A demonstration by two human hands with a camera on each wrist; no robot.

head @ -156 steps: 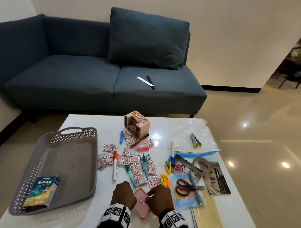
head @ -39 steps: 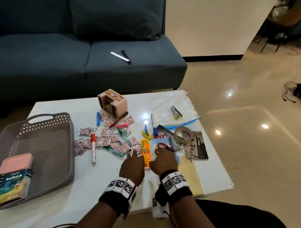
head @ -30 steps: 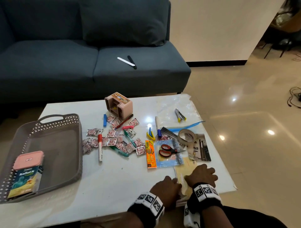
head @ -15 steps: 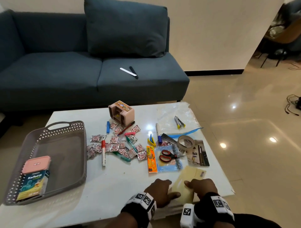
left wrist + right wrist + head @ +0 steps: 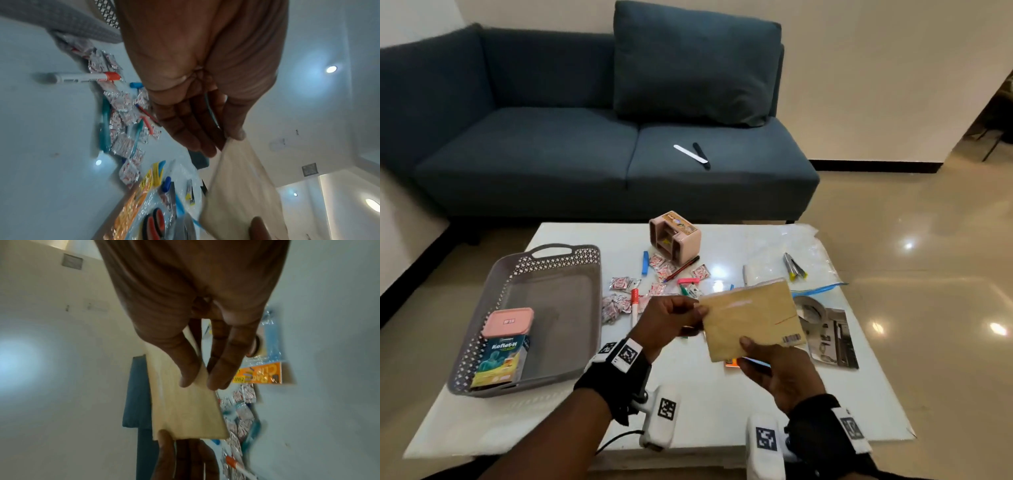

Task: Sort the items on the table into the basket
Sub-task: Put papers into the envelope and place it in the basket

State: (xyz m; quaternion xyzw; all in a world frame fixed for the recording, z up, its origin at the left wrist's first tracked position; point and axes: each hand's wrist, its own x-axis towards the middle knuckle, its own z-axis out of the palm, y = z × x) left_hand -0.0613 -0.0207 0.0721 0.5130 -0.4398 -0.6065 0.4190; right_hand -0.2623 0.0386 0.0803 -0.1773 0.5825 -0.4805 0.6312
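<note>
Both hands are up off the table holding a tan envelope between them, a bit right of centre in the head view. The left hand pinches the envelope's left edge, thumb on top and fingers underneath, and the left wrist view shows that same pinch on the corner of the envelope. The right hand has a grip on the lower edge, thumb pressed on the front face near a little barcode; in the right wrist view the envelope sits clamped between thumb and fingers.

The grey basket sits at the left of the frame on the table, with a pink box resting on a green carton in its near corner.

Still on the table: a scatter of small red-and-silver packets, a white marker with a red cap, a pink block-shaped holder toward the top centre, a clear zip bag upper right, a tape roll and a photo print at the right. An orange pack and red-handled scissors show in the wrist views, under the envelope.
</note>
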